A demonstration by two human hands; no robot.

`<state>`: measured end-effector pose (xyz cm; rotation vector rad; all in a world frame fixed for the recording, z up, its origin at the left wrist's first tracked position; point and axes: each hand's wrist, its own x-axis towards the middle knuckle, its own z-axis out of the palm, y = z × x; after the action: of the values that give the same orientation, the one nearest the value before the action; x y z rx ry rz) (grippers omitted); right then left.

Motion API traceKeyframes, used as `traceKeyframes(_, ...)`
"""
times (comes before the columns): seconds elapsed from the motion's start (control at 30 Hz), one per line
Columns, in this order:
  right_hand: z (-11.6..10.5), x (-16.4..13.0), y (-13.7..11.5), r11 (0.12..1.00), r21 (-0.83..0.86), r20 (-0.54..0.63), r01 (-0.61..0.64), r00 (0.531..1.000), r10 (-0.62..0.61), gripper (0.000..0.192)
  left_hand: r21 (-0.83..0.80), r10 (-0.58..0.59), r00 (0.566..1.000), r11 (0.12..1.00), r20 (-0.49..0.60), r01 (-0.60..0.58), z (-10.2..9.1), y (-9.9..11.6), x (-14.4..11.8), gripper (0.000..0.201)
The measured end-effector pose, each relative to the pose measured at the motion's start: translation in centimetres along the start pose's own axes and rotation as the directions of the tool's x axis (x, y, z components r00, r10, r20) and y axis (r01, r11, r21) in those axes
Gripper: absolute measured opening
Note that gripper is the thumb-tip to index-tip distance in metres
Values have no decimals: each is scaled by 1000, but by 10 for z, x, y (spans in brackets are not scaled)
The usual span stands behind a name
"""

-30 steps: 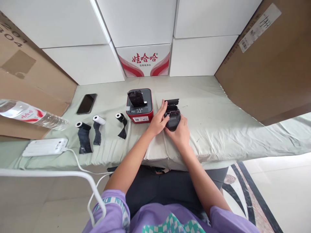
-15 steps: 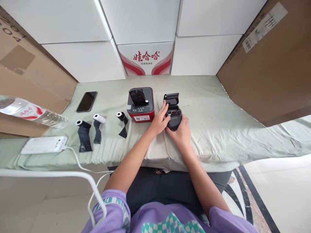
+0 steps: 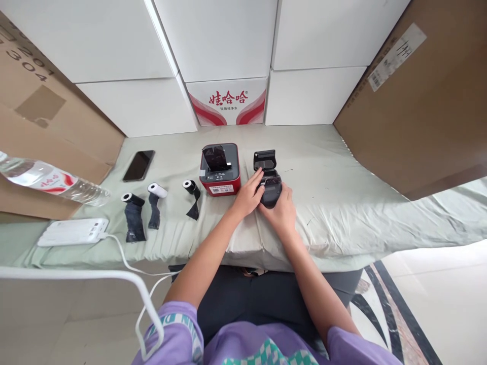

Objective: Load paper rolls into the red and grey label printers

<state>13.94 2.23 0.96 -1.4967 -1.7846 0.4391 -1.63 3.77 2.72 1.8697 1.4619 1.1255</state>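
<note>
A small black portable printer [image 3: 271, 195] rests on the cloth-covered table with its lid [image 3: 265, 159] flipped up at the back. My left hand [image 3: 248, 195] lies along its left side, fingers reaching the open compartment and thumb near the front edge. Wrapped around the right and front of the body is my right hand [image 3: 282, 208], gripping it. Something dark and shiny shows inside the compartment, partly hidden by the left fingers. Just left stands a red and black printer [image 3: 221, 175] with a dark strip [image 3: 215, 158] sticking up from its slot.
Several paper rolls with dark tails, including a white one [image 3: 157, 190], lie on the left. Beyond them are a phone [image 3: 139, 166], a white power bank [image 3: 73, 232] with a cable, and a water bottle [image 3: 57, 181]. Cardboard boxes [image 3: 418, 111] flank the table; white boxes [image 3: 228, 101] line its back.
The view has shifted slightly, so the table items sit a little lower in it. Both hands stay on the small printer, with the left fingers at its open compartment.
</note>
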Motion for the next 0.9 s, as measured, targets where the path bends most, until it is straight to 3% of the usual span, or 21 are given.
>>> traceKeyframes(0.13,-1,0,-1,1000,7,20,-10,1000,10,95,69,33,999,997,-31,-31,-9,15,9,53)
traceKeyframes(0.2,-3,0,-2,1000,1,36,-18,999,18,95,155,11,1000,988,27,-15,-20,30,20,54)
traceKeyframes(0.3,-5,0,-3,1000,-4,38,-22,999,22,95,317,-71,983,948,167,14,-35,58,42,50)
traceKeyframes(0.43,-7,0,-4,999,-3,57,-45,997,45,93,544,-232,940,837,251,61,-44,93,68,41)
traceKeyframes(0.5,-7,0,-4,999,-4,52,-43,998,43,93,584,-290,912,809,290,72,-46,103,78,35)
traceKeyframes(0.63,-7,0,-3,1000,-10,48,-28,998,29,92,591,-355,892,796,281,131,-49,102,91,33)
traceKeyframes(0.9,-7,0,-3,1000,-11,32,-12,999,12,92,604,-489,798,770,352,206,-39,78,100,37)
